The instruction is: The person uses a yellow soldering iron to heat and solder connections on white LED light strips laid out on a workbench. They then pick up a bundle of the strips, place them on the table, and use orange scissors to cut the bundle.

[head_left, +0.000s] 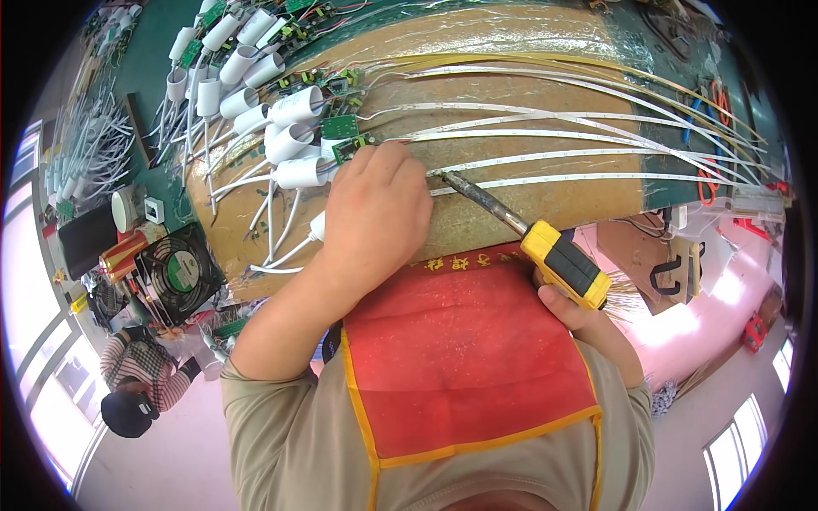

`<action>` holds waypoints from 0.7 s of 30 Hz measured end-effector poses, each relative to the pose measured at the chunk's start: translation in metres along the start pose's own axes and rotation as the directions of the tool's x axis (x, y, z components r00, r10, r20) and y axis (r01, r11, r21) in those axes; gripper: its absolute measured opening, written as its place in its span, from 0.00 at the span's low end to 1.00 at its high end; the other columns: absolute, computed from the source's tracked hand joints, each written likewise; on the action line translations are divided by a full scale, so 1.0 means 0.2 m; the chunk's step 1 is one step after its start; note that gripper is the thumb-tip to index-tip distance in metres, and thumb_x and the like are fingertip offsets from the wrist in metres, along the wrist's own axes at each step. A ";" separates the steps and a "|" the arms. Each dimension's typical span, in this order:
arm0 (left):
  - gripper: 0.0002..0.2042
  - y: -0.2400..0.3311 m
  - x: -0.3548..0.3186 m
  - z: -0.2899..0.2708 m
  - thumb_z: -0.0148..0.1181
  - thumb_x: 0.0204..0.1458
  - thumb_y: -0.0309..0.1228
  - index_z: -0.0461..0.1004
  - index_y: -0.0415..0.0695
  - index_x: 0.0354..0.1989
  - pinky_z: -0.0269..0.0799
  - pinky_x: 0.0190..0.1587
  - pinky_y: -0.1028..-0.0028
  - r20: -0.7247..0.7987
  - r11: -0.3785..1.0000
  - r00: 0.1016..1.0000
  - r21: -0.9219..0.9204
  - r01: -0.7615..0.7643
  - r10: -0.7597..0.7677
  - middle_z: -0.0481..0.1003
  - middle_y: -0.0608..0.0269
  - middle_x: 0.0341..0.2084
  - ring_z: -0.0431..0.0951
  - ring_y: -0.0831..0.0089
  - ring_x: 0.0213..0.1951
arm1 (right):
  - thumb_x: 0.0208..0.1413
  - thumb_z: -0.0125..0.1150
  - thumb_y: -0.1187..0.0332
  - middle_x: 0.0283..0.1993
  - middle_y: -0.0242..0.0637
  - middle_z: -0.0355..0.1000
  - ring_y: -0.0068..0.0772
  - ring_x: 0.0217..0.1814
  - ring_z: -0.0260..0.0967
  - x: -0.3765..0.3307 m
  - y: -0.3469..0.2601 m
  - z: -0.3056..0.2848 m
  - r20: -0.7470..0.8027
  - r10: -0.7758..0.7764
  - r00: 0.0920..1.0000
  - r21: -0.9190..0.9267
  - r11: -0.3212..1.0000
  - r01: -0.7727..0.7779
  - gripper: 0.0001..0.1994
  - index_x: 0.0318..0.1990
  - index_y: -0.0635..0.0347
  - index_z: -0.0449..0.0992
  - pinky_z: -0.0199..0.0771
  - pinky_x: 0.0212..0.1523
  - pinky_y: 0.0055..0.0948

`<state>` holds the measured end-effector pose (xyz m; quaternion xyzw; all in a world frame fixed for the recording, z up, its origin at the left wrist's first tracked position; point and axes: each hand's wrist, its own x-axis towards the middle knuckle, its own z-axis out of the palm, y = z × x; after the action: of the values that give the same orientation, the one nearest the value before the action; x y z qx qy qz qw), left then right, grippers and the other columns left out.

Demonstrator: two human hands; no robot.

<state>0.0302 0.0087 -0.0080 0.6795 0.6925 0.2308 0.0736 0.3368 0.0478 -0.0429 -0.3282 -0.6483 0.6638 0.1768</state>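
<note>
My right hand (562,302) is wrapped round the yellow and black handle of a soldering iron (562,264). Its metal shaft slants up and left, and the tip is beside the left end of a narrow white LED strip (545,180). My left hand (379,204) is closed at that strip end, with its fingers curled down; whatever they pinch is hidden. Just beyond that hand is a small green circuit board (339,127), among white cylindrical housings (300,170). Another white housing (318,226) shows partly beside my left wrist.
Brown cardboard (545,94) covers the middle of the green bench. More strips run right toward orange-handled tools (707,189). Housings with boards (243,64) crowd the back left. A black fan (179,272) stands at the left edge. Another person (145,375) is at lower left.
</note>
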 end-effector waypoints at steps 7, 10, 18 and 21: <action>0.05 0.00 0.00 0.00 0.62 0.43 0.20 0.75 0.40 0.29 0.73 0.40 0.62 0.003 1.000 1.000 -0.002 0.004 -0.004 0.75 0.56 0.34 0.75 0.55 0.35 | 0.49 0.68 0.68 0.38 0.39 0.73 0.37 0.38 0.70 0.00 -0.01 0.01 -0.022 0.045 0.999 0.053 0.998 -0.044 0.19 0.49 0.65 0.76 0.68 0.40 0.33; 0.05 0.01 0.01 0.00 0.62 0.43 0.20 0.75 0.40 0.29 0.73 0.40 0.62 0.003 1.000 1.000 -0.003 0.005 -0.005 0.75 0.56 0.34 0.75 0.55 0.35 | 0.49 0.68 0.68 0.37 0.38 0.72 0.36 0.37 0.70 0.00 -0.01 0.01 -0.018 0.053 0.998 0.060 0.997 -0.052 0.19 0.48 0.65 0.76 0.68 0.40 0.32; 0.05 0.00 0.01 -0.01 0.62 0.43 0.20 0.75 0.40 0.30 0.73 0.40 0.62 0.001 1.000 1.000 -0.018 -0.004 0.004 0.75 0.56 0.34 0.76 0.55 0.36 | 0.51 0.67 0.66 0.35 0.39 0.72 0.38 0.35 0.69 -0.01 0.02 0.00 0.022 0.015 1.000 0.012 1.000 -0.016 0.16 0.44 0.65 0.75 0.68 0.38 0.33; 0.05 0.00 0.00 0.00 0.62 0.43 0.20 0.75 0.40 0.30 0.73 0.41 0.62 -0.011 1.000 1.000 -0.015 -0.006 0.006 0.75 0.56 0.34 0.76 0.55 0.36 | 0.52 0.67 0.66 0.35 0.38 0.71 0.37 0.34 0.69 -0.03 0.03 0.01 0.007 0.075 0.997 0.092 0.993 -0.075 0.14 0.42 0.65 0.75 0.69 0.37 0.33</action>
<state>0.0300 0.0082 -0.0078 0.6798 0.6890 0.2398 0.0743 0.3416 0.0412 -0.0473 -0.3426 -0.6045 0.6999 0.1654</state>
